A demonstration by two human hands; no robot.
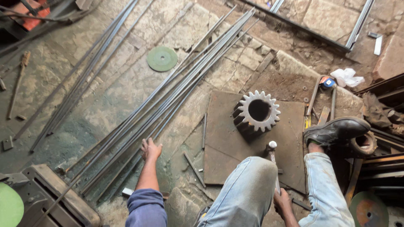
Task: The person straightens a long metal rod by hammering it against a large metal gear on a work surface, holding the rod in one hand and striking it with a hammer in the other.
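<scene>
Head view: left hand [150, 149] open, touching steel rods [176, 90]; right hand [283, 201] gripping hammer [272, 156]

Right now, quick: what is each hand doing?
Left hand: open, fingers spread, resting on the long steel rods.
Right hand: closed around the hammer handle.

Hardly any packaging shows here. A crumpled white plastic bag [347, 77] lies on the dirt floor at the upper right, and just beside it on its left sits a small blue and orange object [328, 82] bearing a pale label, too small to tell more. No signs or screens appear.
</scene>
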